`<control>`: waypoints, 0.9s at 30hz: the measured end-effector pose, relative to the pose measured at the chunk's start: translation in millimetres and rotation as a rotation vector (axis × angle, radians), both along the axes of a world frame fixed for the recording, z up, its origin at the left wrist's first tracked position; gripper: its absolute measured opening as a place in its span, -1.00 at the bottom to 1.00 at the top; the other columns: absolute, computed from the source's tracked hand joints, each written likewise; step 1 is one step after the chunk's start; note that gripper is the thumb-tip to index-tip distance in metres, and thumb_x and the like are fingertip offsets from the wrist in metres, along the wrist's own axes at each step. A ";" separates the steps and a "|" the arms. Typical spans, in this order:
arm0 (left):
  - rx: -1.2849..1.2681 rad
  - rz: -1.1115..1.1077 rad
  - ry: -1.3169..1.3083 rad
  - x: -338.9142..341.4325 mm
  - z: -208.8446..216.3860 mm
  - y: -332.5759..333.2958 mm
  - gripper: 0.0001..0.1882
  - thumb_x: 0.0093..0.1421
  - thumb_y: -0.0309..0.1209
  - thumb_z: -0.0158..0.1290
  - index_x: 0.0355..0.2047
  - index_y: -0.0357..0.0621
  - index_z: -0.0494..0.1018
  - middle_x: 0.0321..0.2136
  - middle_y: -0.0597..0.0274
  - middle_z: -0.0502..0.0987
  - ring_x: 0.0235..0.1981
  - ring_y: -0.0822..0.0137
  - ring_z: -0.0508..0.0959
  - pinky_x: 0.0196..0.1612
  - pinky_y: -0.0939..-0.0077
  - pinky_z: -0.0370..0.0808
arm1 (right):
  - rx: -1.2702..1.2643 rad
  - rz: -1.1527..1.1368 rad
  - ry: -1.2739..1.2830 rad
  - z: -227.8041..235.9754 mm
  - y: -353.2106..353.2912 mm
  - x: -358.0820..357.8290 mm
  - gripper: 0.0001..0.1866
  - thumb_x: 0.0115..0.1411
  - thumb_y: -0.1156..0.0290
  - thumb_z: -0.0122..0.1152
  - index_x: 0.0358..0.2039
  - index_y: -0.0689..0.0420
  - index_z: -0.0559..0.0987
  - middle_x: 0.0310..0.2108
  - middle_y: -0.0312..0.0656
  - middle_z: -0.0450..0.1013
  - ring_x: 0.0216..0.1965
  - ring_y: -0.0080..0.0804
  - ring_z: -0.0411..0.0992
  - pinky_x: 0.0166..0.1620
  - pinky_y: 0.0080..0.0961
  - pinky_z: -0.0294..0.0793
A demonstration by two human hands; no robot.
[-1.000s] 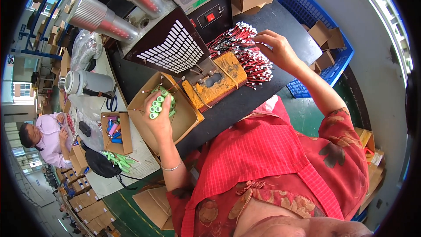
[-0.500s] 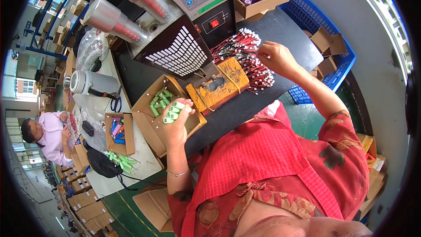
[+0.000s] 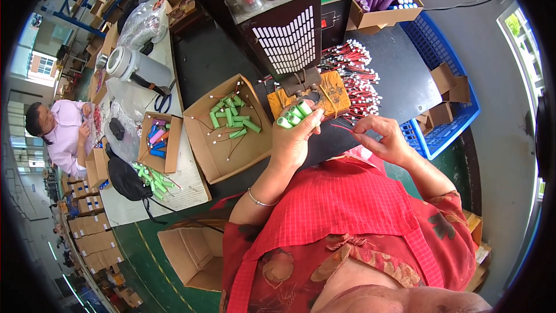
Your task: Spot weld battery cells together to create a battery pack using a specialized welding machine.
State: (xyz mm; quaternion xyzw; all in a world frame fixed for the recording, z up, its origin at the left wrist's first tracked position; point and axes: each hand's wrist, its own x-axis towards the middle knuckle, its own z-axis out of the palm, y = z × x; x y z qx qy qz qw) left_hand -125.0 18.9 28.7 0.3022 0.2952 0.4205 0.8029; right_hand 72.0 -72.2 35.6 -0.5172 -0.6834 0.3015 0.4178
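Note:
My left hand (image 3: pixel 295 139) is closed around several green battery cells (image 3: pixel 294 115), their round ends facing up. It sits at the near side of an orange block (image 3: pixel 335 94) bound with yellow bands, below the electrodes of a spot welder (image 3: pixel 289 40). To its right, my right hand (image 3: pixel 383 138) pinches a thin wire lead (image 3: pixel 343 127), red along the visible part, which points toward the cells. Behind the right hand lies a heap of red and black leads (image 3: pixel 362 84) with white connectors. Where the lead's tip ends is too small to tell.
Left of the block stands a cardboard box (image 3: pixel 211 153) holding green cells with leads. Behind the heap is a carton (image 3: pixel 379 20) of blue and purple cells, with a blue crate (image 3: pixel 463 124) to the right. A grey jug (image 3: pixel 152 69) and black bag (image 3: pixel 127 179) occupy the left table; a person (image 3: pixel 66 130) sits beyond.
My right hand has come away from the heap toward me, now with a lead in its fingers. My left hand has carried the cells from the box's edge to the block. The view has shifted.

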 end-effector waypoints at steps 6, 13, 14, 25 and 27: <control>0.027 -0.085 0.131 1.3 8.6 -3.4 -0.78 0.02 -0.56 0.13 -0.28 -0.23 0.41 -0.43 0.29 0.47 -0.42 0.51 0.48 -0.46 0.67 0.46 | -0.471 -0.112 0.570 4.3 25.8 -35.9 -0.84 0.17 0.36 0.11 -0.38 0.21 0.49 -0.56 -0.39 0.41 -0.49 -0.68 0.37 -0.40 -0.70 0.41; 1.042 0.174 0.860 -12.2 4.4 31.2 -0.78 -0.11 -0.52 0.22 -0.41 -0.29 0.46 -0.51 0.14 0.48 -0.48 0.28 0.52 -0.42 0.46 0.45 | -0.353 -0.100 0.309 15.6 65.4 -28.3 -0.81 0.15 0.33 0.14 -0.47 0.21 0.49 -0.65 -0.40 0.36 -0.61 -0.72 0.29 -0.54 -0.74 0.30; 1.043 0.134 0.883 -13.0 8.7 31.4 -0.76 -0.13 -0.51 0.21 -0.40 -0.25 0.46 -0.53 0.10 0.46 -0.49 0.13 0.51 -0.43 0.40 0.44 | -0.354 -0.096 0.308 15.7 69.2 -28.2 -0.81 0.15 0.33 0.14 -0.47 0.21 0.49 -0.65 -0.40 0.36 -0.61 -0.72 0.29 -0.54 -0.74 0.30; 1.071 0.145 0.910 -6.1 1.9 40.7 -0.74 -0.10 -0.50 0.18 -0.34 -0.20 0.45 -0.45 0.09 0.51 -0.43 0.08 0.54 -0.40 0.36 0.47 | -0.364 -0.105 0.267 11.0 82.0 -30.2 -0.84 0.13 0.39 0.15 -0.45 0.23 0.51 -0.63 -0.42 0.35 -0.59 -0.76 0.27 -0.54 -0.75 0.30; 1.075 0.150 0.887 -6.2 3.7 40.0 -0.74 -0.11 -0.52 0.18 -0.34 -0.19 0.46 -0.43 0.09 0.52 -0.43 0.08 0.54 -0.39 0.37 0.47 | -0.367 -0.082 0.295 10.6 82.8 -31.1 -0.85 0.12 0.41 0.16 -0.47 0.22 0.49 -0.63 -0.44 0.33 -0.60 -0.78 0.24 -0.56 -0.76 0.25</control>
